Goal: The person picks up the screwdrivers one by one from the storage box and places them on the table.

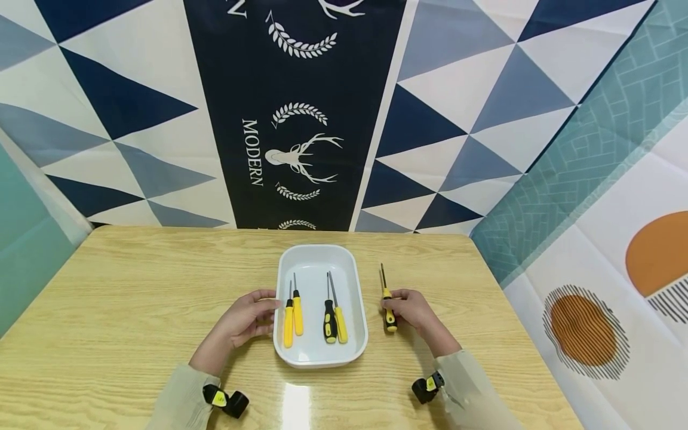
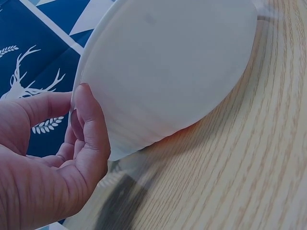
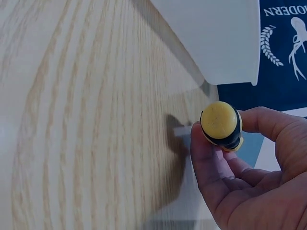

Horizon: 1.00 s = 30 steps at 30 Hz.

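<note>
A white rectangular dish (image 1: 317, 263) stands in the middle of the wooden table (image 1: 134, 286). Several yellow and black screwdrivers (image 1: 292, 313) lie in it, shafts pointing away from me. My left hand (image 1: 247, 319) touches the dish's left wall (image 2: 158, 72) with its thumb and fingertips. Right of the dish, my right hand (image 1: 411, 310) pinches the handle of another yellow and black screwdriver (image 1: 388, 307). In the right wrist view the butt of its handle (image 3: 220, 125) sits between thumb and fingers, just above the table.
A patterned cloth (image 1: 301, 113) hangs behind the table's far edge and along the right side. Bare tabletop lies left and right of the dish. Black wrist cameras (image 1: 226, 400) show on both sleeves.
</note>
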Tool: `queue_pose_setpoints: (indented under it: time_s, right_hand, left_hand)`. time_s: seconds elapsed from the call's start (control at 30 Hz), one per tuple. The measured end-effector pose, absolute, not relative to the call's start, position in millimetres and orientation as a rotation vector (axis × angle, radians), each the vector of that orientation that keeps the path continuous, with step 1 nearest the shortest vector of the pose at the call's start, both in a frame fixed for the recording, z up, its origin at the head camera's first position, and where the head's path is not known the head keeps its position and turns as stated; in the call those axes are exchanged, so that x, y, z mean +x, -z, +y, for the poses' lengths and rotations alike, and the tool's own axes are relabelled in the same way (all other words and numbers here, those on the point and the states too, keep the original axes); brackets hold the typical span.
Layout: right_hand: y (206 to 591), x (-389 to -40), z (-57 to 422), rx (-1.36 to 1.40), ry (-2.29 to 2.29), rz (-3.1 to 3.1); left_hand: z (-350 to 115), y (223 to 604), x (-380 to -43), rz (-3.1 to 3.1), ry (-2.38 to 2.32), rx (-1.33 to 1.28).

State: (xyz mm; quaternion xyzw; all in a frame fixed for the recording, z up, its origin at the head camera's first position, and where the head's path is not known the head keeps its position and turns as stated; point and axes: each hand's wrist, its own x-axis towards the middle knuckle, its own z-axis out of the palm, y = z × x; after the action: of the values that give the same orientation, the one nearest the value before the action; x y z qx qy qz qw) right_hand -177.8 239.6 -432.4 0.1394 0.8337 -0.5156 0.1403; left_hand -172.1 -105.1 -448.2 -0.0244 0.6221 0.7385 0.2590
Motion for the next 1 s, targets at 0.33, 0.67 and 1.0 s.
queue_pose_setpoints:
  time_s: [0.33, 0.67, 1.0]
  right_hand:
    - [436.9, -177.2, 243.8, 0.365, 1.474, 2.451]
    - [434.8, -176.8, 240.2, 0.42, 1.337, 2.52]
    - [437.4, -179.5, 239.7, 0.427, 1.3, 2.546]
  left_hand:
    - [-104.2, 447.7, -171.6, 1.7, -2.0, -0.07]
    - [-103.9, 447.5, -170.5, 1.697, -2.005, -0.072]
    - [-103.5, 447.2, -170.8, 1.708, -2.002, -0.069]
